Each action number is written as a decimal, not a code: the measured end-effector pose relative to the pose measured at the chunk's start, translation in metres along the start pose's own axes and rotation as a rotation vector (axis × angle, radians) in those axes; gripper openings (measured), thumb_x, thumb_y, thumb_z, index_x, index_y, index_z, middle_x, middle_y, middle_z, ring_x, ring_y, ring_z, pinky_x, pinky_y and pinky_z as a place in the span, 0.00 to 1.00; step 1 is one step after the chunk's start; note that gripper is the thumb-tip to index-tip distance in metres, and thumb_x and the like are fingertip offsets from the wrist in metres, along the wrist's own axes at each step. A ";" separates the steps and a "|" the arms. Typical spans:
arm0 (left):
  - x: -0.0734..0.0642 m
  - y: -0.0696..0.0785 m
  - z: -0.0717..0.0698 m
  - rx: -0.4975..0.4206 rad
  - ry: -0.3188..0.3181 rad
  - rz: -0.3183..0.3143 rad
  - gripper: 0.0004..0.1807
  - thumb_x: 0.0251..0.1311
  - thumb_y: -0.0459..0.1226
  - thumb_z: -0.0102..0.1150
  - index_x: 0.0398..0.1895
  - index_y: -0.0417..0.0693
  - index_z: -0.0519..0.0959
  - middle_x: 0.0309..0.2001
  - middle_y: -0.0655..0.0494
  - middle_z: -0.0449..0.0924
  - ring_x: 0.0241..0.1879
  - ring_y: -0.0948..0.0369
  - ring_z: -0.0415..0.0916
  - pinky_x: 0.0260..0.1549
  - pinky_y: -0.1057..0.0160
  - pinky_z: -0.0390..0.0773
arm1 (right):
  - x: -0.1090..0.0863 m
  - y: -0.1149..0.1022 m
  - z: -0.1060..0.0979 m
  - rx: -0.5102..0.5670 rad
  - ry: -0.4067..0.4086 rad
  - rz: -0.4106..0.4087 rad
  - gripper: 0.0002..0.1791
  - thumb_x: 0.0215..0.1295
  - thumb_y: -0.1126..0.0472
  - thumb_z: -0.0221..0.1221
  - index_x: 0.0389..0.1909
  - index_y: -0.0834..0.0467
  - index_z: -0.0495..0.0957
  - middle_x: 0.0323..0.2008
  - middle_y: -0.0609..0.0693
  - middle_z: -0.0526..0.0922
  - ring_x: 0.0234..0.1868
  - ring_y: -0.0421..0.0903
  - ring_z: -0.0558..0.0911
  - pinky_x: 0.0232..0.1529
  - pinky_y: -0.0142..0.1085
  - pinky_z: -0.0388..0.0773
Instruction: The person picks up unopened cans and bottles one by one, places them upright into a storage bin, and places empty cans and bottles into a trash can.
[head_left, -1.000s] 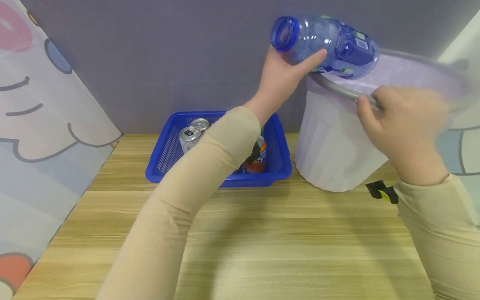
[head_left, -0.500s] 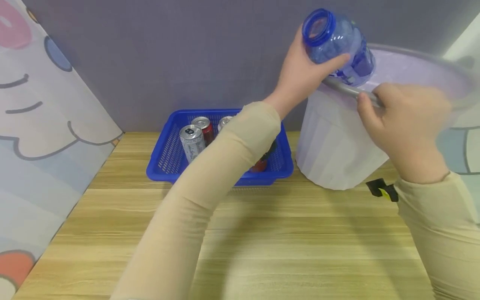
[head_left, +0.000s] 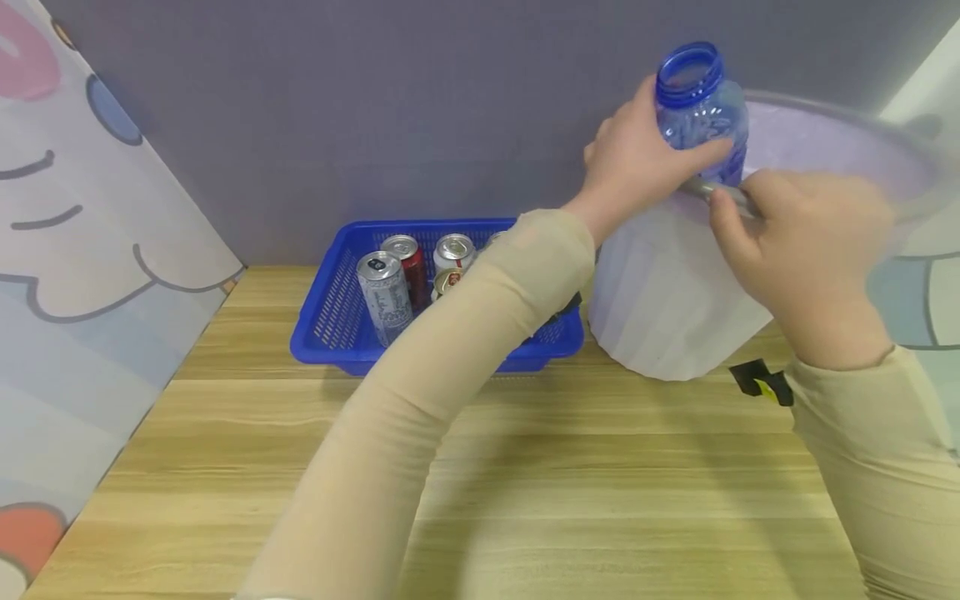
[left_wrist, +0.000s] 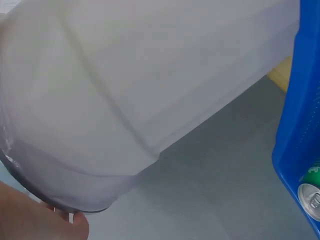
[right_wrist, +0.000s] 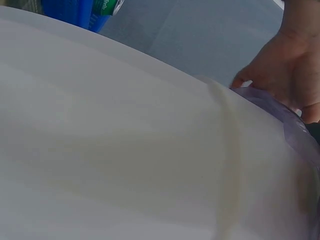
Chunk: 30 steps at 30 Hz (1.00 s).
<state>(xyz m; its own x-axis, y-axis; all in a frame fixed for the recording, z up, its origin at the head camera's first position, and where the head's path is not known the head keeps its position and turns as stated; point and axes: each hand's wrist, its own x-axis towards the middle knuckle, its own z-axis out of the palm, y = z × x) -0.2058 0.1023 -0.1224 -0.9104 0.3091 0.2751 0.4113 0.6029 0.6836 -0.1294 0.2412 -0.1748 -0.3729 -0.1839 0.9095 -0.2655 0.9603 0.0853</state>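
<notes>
In the head view my left hand point(head_left: 637, 158) holds an uncapped blue plastic bottle point(head_left: 708, 121) around its side, mouth up. The bottle's lower part is hidden behind the grey rim and the hands, at the left side of a white bin point(head_left: 667, 292). My right hand point(head_left: 817, 242) grips the rim of this bin, which is tilted and has a pale purple liner point(head_left: 817, 137). In the left wrist view the bin's wall point(left_wrist: 150, 75) fills much of the picture.
A blue basket point(head_left: 337, 242) left of the bin carries several drink cans, among them a silver-white can point(head_left: 386, 296) and a red can point(head_left: 412, 267). My left sleeve point(head_left: 450, 367) crosses over it. A grey panel point(head_left: 375, 108) stands behind the wooden table point(head_left: 525, 467).
My left hand has moved right and slightly down, and the bottle has swung from lying on its side to nearly upright at the bin's rim. The right hand has stayed on the rim.
</notes>
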 end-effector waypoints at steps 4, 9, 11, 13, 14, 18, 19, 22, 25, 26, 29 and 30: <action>-0.001 -0.002 0.002 -0.045 0.013 -0.014 0.44 0.53 0.63 0.56 0.70 0.65 0.50 0.59 0.75 0.66 0.59 0.74 0.62 0.57 0.65 0.56 | 0.000 0.000 0.001 0.005 0.002 -0.003 0.32 0.64 0.41 0.39 0.11 0.63 0.62 0.08 0.59 0.62 0.12 0.55 0.58 0.19 0.44 0.46; 0.000 -0.003 0.002 -0.067 0.025 -0.005 0.40 0.56 0.64 0.52 0.68 0.64 0.51 0.57 0.75 0.66 0.57 0.74 0.63 0.55 0.66 0.58 | 0.001 -0.001 0.001 0.003 0.001 -0.006 0.31 0.64 0.41 0.40 0.11 0.62 0.59 0.08 0.58 0.60 0.12 0.53 0.56 0.19 0.42 0.45; 0.000 -0.003 0.003 -0.055 0.020 0.001 0.41 0.57 0.64 0.50 0.69 0.63 0.50 0.58 0.74 0.65 0.58 0.74 0.62 0.56 0.66 0.57 | 0.001 -0.001 0.000 0.001 -0.004 -0.009 0.31 0.64 0.41 0.40 0.11 0.62 0.59 0.08 0.57 0.60 0.12 0.53 0.56 0.19 0.42 0.45; 0.000 -0.004 0.004 -0.023 0.005 0.006 0.42 0.58 0.64 0.49 0.70 0.62 0.48 0.61 0.73 0.63 0.61 0.73 0.60 0.58 0.66 0.56 | 0.001 -0.001 0.000 0.004 -0.004 -0.009 0.31 0.64 0.41 0.40 0.11 0.62 0.60 0.08 0.58 0.60 0.12 0.53 0.56 0.19 0.42 0.45; -0.001 -0.004 0.004 -0.001 -0.007 0.005 0.43 0.58 0.64 0.48 0.71 0.61 0.46 0.62 0.73 0.61 0.62 0.72 0.59 0.59 0.65 0.55 | 0.000 -0.001 0.000 0.004 -0.003 -0.009 0.31 0.64 0.41 0.40 0.11 0.63 0.61 0.08 0.58 0.61 0.11 0.54 0.57 0.19 0.42 0.45; -0.001 -0.003 0.006 0.071 -0.032 0.007 0.44 0.54 0.65 0.53 0.71 0.64 0.50 0.64 0.74 0.61 0.62 0.72 0.57 0.58 0.66 0.54 | 0.000 -0.001 0.000 0.006 0.010 0.002 0.32 0.63 0.41 0.40 0.11 0.63 0.63 0.08 0.59 0.62 0.12 0.55 0.58 0.19 0.43 0.46; -0.001 -0.003 0.006 0.081 -0.035 0.006 0.44 0.52 0.65 0.55 0.71 0.66 0.52 0.63 0.75 0.61 0.61 0.72 0.57 0.57 0.66 0.54 | 0.000 -0.001 0.000 0.006 0.014 0.006 0.32 0.63 0.41 0.40 0.11 0.63 0.63 0.08 0.58 0.61 0.12 0.55 0.58 0.19 0.44 0.45; -0.001 -0.002 0.006 0.083 -0.035 0.001 0.41 0.49 0.63 0.60 0.67 0.69 0.59 0.59 0.77 0.66 0.57 0.72 0.58 0.54 0.67 0.55 | 0.000 -0.001 0.001 0.008 0.027 0.013 0.33 0.63 0.39 0.40 0.10 0.62 0.61 0.08 0.58 0.60 0.12 0.55 0.57 0.19 0.44 0.45; 0.001 -0.001 0.006 0.093 -0.044 -0.022 0.39 0.49 0.62 0.61 0.65 0.70 0.62 0.56 0.78 0.68 0.56 0.72 0.58 0.53 0.67 0.55 | 0.000 -0.001 0.002 0.011 0.038 0.015 0.32 0.62 0.39 0.40 0.10 0.61 0.60 0.08 0.57 0.59 0.12 0.55 0.56 0.19 0.44 0.44; 0.002 -0.001 0.007 0.099 -0.048 -0.031 0.38 0.49 0.62 0.60 0.65 0.70 0.62 0.55 0.78 0.68 0.57 0.72 0.57 0.53 0.67 0.55 | 0.000 -0.001 0.002 0.012 0.041 0.016 0.32 0.62 0.39 0.40 0.10 0.62 0.60 0.08 0.57 0.59 0.12 0.54 0.56 0.19 0.44 0.44; 0.004 0.002 0.008 0.120 -0.057 -0.048 0.41 0.49 0.62 0.60 0.67 0.73 0.57 0.58 0.80 0.66 0.60 0.71 0.56 0.54 0.66 0.55 | 0.000 -0.001 0.002 0.016 0.042 0.016 0.32 0.62 0.39 0.40 0.10 0.62 0.60 0.07 0.57 0.58 0.12 0.54 0.55 0.19 0.43 0.44; 0.004 0.003 0.008 0.121 -0.059 -0.052 0.41 0.50 0.61 0.60 0.68 0.74 0.56 0.59 0.80 0.66 0.60 0.71 0.55 0.55 0.65 0.54 | 0.000 -0.001 0.002 0.018 0.041 0.016 0.32 0.62 0.39 0.40 0.10 0.62 0.60 0.07 0.57 0.58 0.12 0.54 0.56 0.19 0.43 0.44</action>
<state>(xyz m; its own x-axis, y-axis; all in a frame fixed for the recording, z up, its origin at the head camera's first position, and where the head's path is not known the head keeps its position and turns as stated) -0.2078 0.1111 -0.1247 -0.9276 0.3162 0.1987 0.3697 0.7020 0.6087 -0.1308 0.2402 -0.1754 -0.3408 -0.1593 0.9265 -0.2755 0.9592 0.0636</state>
